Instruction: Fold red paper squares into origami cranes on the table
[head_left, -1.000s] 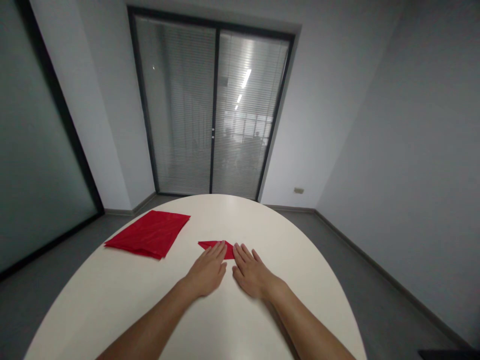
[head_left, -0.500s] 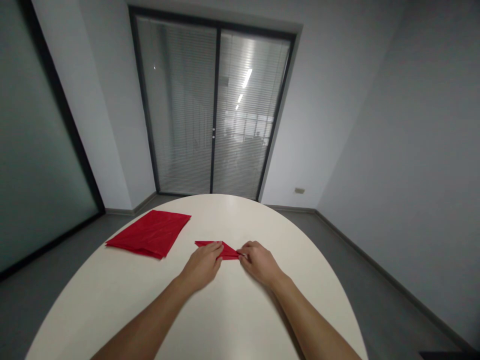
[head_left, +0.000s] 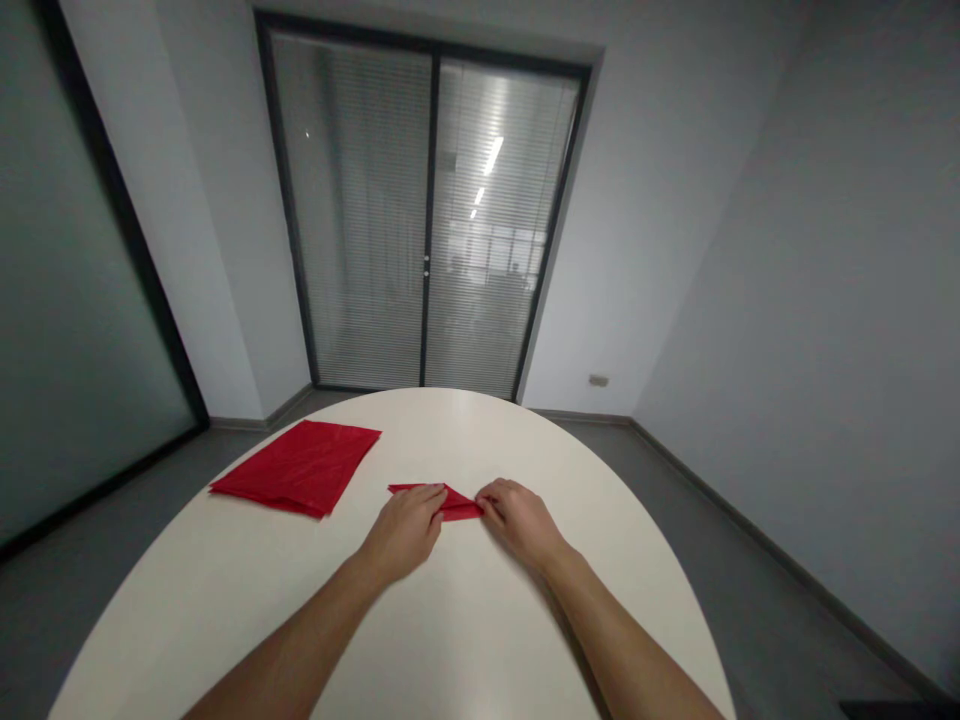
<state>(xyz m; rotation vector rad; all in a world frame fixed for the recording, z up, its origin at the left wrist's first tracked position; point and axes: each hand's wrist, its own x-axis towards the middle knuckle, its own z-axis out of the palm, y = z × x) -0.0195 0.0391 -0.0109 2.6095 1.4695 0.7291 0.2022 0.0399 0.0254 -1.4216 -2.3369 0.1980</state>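
Note:
A small piece of thin red sheet (head_left: 459, 507), folded to a narrow point on the right, lies on the table in front of me. Whether it is paper or cloth I cannot tell. My left hand (head_left: 409, 525) rests over its left half, fingers together on top and thumb at the near edge, holding it down; part of the sheet is hidden below. At the pointed right end, my right hand (head_left: 517, 515) is closed in a pinch, its fingertips on the tip. The very end of the tip is hidden by those fingers.
A flat stack of larger red sheets (head_left: 300, 467) lies at the left on the round white table (head_left: 480, 430). The table's curved edge runs close to the stack. Beyond stand a glass door with blinds (head_left: 427, 220) and grey-white walls.
The right fingers have shifted slightly at the pointed end, and the tip looks a little more tucked under them. The left hand and the stack stay in place.

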